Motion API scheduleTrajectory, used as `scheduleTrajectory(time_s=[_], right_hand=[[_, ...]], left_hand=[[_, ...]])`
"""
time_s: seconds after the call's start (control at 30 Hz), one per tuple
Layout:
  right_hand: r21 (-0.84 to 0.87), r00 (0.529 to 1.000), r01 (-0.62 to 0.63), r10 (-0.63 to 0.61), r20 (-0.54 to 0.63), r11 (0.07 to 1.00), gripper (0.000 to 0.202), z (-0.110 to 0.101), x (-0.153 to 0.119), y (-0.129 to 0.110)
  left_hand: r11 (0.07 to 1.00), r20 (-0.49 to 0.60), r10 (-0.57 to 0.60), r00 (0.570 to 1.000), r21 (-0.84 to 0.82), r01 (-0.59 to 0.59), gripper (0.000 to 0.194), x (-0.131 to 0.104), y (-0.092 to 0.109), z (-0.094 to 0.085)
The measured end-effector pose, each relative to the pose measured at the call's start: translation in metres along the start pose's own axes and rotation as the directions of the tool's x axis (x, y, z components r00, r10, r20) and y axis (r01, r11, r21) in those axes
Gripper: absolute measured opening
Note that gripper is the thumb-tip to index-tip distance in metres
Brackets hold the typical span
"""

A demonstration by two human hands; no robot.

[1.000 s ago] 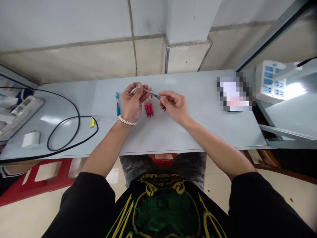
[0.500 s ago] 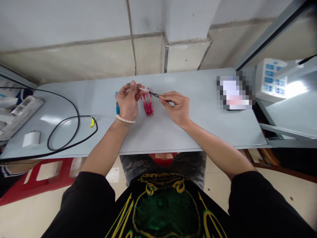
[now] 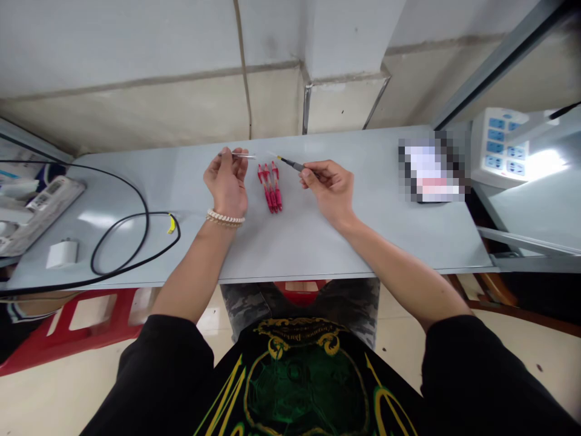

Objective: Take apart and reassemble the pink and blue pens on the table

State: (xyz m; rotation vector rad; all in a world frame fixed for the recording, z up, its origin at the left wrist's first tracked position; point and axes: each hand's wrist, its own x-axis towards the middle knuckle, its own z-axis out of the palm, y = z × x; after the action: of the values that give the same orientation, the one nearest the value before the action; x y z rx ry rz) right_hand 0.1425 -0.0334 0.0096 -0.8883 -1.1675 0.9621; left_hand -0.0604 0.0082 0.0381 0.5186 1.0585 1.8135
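Note:
My left hand (image 3: 227, 181), wearing a pale braided bracelet (image 3: 226, 218), is closed on a slim clear pen barrel (image 3: 245, 155) that points to the right. Opposite it, my right hand (image 3: 330, 188) pinches a dark grey pen part (image 3: 290, 163); its left end shows a yellow band and a thin pale tip. A gap separates the two pieces. Below and between them, several pink-red pens (image 3: 272, 191) lie side by side on the table.
On the left are a looped black cable (image 3: 146, 212) with a yellow tag (image 3: 171, 224), a white charger (image 3: 62, 253) and a long box (image 3: 45, 203). A blurred phone-like device (image 3: 431, 172) lies at right, near a white power strip (image 3: 499, 148).
The dark part has come apart from the clear barrel. My left hand has moved left and my right hand slightly right. A blue pen beside my left hand is now out of sight.

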Motion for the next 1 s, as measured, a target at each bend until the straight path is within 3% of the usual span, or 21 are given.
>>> scheduleTrajectory(time_s=[0.2,0.33,0.6,0.83,1.0], right_hand=[[0.089,0.986,-0.168,0.167,0.019,0.982,0.058,-0.002,0.001,-0.008],[0.105,0.977,-0.212,0.21,0.03,0.972,0.061,-0.002,0.001,-0.007],[0.096,0.998,-0.054,0.053,0.015,0.994,0.055,-0.003,0.005,0.004],[0.017,0.999,-0.015,0.015,0.042,1.0,0.049,-0.005,0.004,0.008],[-0.081,0.999,0.046,-0.044,0.021,0.996,0.041,-0.003,0.0,0.007]], left_hand=[[0.997,0.063,-0.07,0.996,0.036,0.068,0.028,-0.006,-0.004,0.0],[0.994,0.064,-0.096,0.993,0.052,0.093,0.029,-0.01,-0.002,0.004],[0.995,0.034,-0.096,0.995,-0.005,0.097,0.035,-0.013,0.004,0.009],[0.996,0.04,-0.093,0.995,0.011,0.092,0.03,-0.013,0.002,0.008],[0.998,0.109,-0.054,0.993,0.027,0.051,0.026,-0.013,-0.002,0.004]])
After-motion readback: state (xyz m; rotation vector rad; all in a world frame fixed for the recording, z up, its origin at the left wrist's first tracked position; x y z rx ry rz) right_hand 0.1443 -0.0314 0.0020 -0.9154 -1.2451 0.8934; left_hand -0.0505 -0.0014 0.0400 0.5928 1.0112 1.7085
